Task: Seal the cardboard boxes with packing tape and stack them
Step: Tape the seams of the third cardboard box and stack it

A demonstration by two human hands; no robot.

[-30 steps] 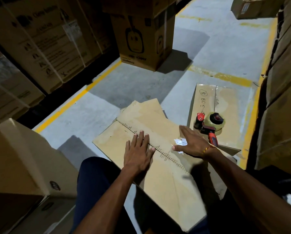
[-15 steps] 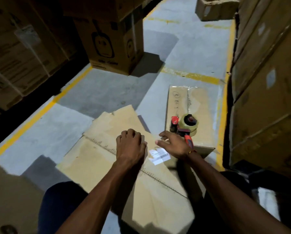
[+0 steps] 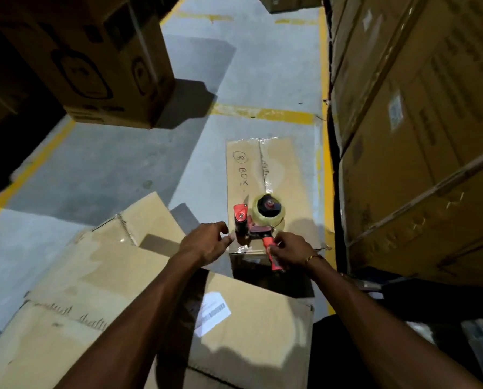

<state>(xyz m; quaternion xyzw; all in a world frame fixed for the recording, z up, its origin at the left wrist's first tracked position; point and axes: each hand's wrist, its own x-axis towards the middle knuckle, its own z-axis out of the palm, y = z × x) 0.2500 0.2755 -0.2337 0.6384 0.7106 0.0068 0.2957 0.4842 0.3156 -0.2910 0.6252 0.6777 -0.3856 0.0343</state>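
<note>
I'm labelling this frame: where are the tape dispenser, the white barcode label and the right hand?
tape dispenser [image 3: 268, 213]: head view, on the tape roll.
white barcode label [image 3: 212, 313]: head view, label's middle.
right hand [image 3: 290, 249]: head view, back of hand.

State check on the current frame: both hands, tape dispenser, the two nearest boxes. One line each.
Right hand: curled around the dispenser's red handle.
Left hand: fingers loosely curled, beside the dispenser head, holding nothing.
Tape dispenser: resting on the marked box, roll loaded.
Marked box: closed, taped along the top seam.
Near box: flaps down, no tape visible.
</note>
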